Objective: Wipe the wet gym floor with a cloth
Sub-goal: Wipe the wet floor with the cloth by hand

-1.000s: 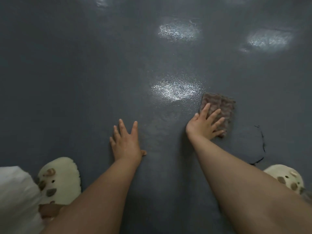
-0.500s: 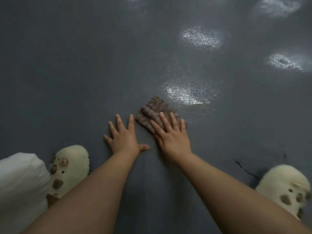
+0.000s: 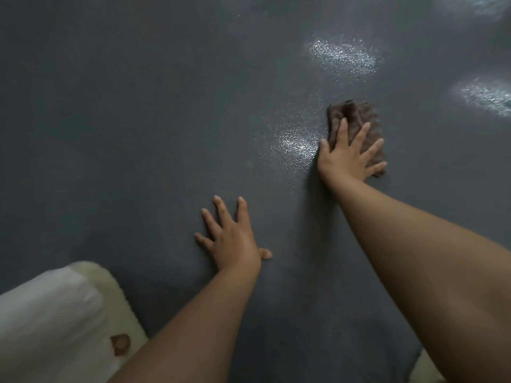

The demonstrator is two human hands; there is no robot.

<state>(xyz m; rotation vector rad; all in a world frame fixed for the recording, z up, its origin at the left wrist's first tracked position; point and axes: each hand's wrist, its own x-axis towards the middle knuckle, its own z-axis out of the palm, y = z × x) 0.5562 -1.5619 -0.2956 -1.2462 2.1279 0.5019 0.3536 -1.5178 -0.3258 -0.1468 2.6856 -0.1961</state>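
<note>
While I watch the head view, I count two bare hands on the dark grey, finely textured gym floor, both pressed flat with palms down. My landmark is the one brown, rumpled, ribbed cloth, which lies on the floor toward the upper right of the view. On the near part of that cloth rests the right hand, its fingers spread apart and lying over the fabric; nothing is pinched or curled around it, the palm simply bears down on top, and the far end of the cloth shows beyond the fingertips. Well apart from the cloth, nearer to the body and to its left, the left hand lies splayed on bare floor, holding nothing, thumb stuck out toward the right.

I count three bright patches of glare on the floor: one glistening patch just beside the cloth's left edge, one beyond the cloth, and one to its right at the frame edge.

Far from the cloth, at the lower left corner, a white trouser leg covers part of one cream fuzzy slipper with a brown spot. A sliver of something cream shows at the bottom right edge; I cannot tell what it is.
</note>
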